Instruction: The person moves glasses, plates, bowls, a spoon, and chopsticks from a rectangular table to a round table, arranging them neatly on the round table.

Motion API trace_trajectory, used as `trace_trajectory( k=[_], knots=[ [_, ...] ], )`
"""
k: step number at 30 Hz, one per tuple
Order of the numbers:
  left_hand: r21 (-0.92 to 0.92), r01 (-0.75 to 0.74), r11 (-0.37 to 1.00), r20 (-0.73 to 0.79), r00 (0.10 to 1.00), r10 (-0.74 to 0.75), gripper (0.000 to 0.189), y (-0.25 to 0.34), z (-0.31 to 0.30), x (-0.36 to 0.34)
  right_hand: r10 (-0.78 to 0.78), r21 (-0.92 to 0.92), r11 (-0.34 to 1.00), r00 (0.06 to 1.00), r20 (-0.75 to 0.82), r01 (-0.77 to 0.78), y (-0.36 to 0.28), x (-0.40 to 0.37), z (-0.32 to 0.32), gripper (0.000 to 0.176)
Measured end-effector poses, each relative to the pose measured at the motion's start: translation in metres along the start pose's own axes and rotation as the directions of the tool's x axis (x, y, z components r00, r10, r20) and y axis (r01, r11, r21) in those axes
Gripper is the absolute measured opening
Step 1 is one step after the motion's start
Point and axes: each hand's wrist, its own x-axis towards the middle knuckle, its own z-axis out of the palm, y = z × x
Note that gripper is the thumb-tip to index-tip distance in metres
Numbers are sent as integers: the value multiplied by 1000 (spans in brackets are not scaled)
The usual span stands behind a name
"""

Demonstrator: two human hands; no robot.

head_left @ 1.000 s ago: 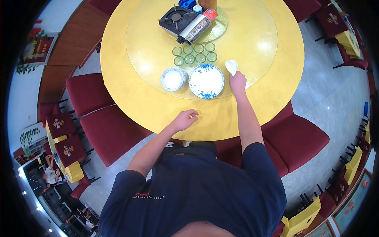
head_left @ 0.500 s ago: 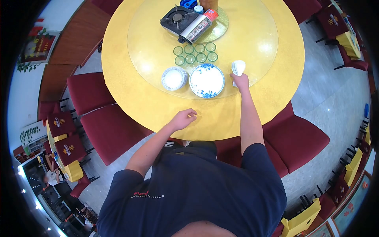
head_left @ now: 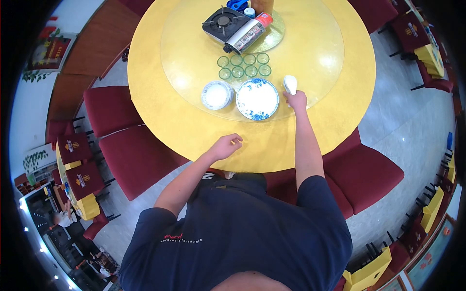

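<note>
The person's right hand point(head_left: 296, 100) reaches out over the table point(head_left: 145, 92), its fingers closed around the near end of a small white piece point(head_left: 290, 83) that looks like a ceramic spoon. The piece sticks out past the fingertips, away from the person, and its far end is free. It sits over the glass turntable point(head_left: 310, 43), close to that disc's near right rim. Whether it rests on the glass or is held just above it cannot be told.

Just left of the hand lies a blue-and-white plate point(head_left: 257, 99), close to the white piece without touching it. Left of the plate is a stack of small white bowls point(head_left: 217, 94). Beyond the plate stand 8 green glasses point(head_left: 244, 66) in 2 rows of 4. Farther back are a portable stove point(head_left: 221, 22) and a gas can point(head_left: 247, 33) lying beside it.

The left hand point(head_left: 225, 146) rests on the table near its front edge, well apart from the dishes. Its fingers are loosely curled and hold nothing. Red chairs point(head_left: 133, 162) ring the table.
</note>
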Motion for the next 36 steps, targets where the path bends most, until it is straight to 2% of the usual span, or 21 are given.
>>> trace_trajectory(
  k=[7,9,13,15,19,21,25,27,28,30,31,33,36],
  knots=[
    [-15,-8,1000,-9,1000,8,26,-4,0,-2,31,11,999,1000,2,-31,7,6,5,31],
    [-20,-11,1000,-7,1000,11,26,-4,0,-2,53,151,987,997,47,-60,12,9,8,26],
    [-22,-9,1000,-10,1000,8,26,-3,1,-4,41,251,966,997,70,-57,18,9,14,23],
    [-27,-8,1000,-10,1000,8,26,-3,1,-3,-59,257,964,997,-47,70,26,12,22,30],
    [-28,3,1000,-7,1000,-3,27,-2,1,-3,-87,219,970,992,-93,105,23,5,23,30],
    [-31,-1,1000,-6,1000,1,27,-2,1,-4,4,220,975,1000,10,-6,17,-1,18,29],
    [-40,-7,999,-5,1000,7,27,-4,3,-4,28,254,967,999,18,-32,16,-2,20,24],
    [-44,-7,999,-6,1000,7,27,-4,3,-6,11,56,998,1000,-28,-9,12,-6,17,26],
    [-48,-7,999,-7,1000,7,27,-4,3,-7,11,55,998,1000,-27,-9,12,-6,17,26],
    [-49,-7,999,-7,1000,7,27,-5,3,-8,-97,-62,994,992,-84,92,13,-5,18,31],
    [-48,-7,999,-8,1000,7,27,-5,3,-8,-98,-63,994,992,-83,92,10,-9,17,31],
    [-55,-6,998,-10,1000,6,27,-7,3,-9,-152,-79,987,973,-175,140,-2,-22,12,35],
    [-60,-4,998,-12,1000,4,27,-10,5,-12,-145,-80,988,971,-190,132,-1,-25,15,38]
  ],
)
